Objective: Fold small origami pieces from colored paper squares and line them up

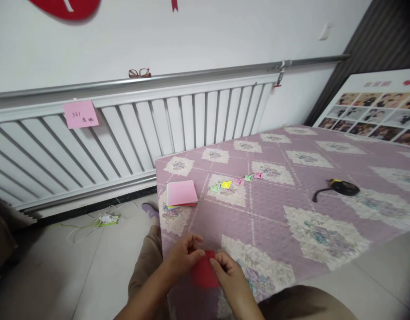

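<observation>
A small piece of red paper (pixel 206 273) is held between my two hands, low over the near edge of the bed-like surface. My left hand (pixel 185 258) pinches its upper left side, thumb on top. On its upper right edge, my right hand (pixel 228 271) grips with thumb and fingers. Farther off lies a stack of coloured paper squares (pixel 182 193), pink on top. To its right runs a row of several small folded paper pieces, among them a yellow one (pixel 226 184) and a green one (pixel 248 178).
A purple patterned cloth (pixel 268 213) covers the surface. A black and yellow object with a strap (pixel 344 187) lies at right. Behind stands a white radiator (pixel 191 118) with a pink note (pixel 81 114); glasses (pixel 140 73) rest on the pipe. A power strip (pixel 108 219) lies on the floor.
</observation>
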{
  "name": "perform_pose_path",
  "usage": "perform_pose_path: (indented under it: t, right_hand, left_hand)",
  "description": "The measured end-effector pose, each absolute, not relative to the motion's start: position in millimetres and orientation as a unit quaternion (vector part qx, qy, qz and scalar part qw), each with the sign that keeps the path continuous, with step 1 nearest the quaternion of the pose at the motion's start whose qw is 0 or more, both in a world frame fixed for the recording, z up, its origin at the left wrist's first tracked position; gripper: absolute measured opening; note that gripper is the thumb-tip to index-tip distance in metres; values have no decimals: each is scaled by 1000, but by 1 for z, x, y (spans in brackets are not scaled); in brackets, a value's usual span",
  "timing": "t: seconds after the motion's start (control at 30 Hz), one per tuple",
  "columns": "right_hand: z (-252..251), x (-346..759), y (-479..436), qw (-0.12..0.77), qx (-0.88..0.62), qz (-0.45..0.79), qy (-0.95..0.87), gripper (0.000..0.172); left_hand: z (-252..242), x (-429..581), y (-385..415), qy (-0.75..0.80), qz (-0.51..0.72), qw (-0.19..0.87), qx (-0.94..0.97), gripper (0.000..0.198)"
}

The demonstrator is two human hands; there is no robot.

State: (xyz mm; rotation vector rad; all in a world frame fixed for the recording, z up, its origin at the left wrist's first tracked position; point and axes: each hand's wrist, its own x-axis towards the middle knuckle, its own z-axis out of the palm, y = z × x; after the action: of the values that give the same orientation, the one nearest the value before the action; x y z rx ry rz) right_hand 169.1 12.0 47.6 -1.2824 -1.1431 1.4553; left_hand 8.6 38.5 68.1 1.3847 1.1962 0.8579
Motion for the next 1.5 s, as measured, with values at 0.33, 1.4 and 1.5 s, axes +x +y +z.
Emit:
perform_pose_path:
  t: [0.33,1.4,1.5]
  right_hand:
    - [52,142,-5,512,-518,585,-357,39]
    - [77,127,-8,418,-534,555,-482,38]
    - [75,132,-5,440,-541,565,-442,38]
  left_hand:
    - [41,17,6,498,448,645,366,48]
    - [82,-23,-14,509,346,591,521,6]
    - [75,-19,-19,469,370,632,494,13]
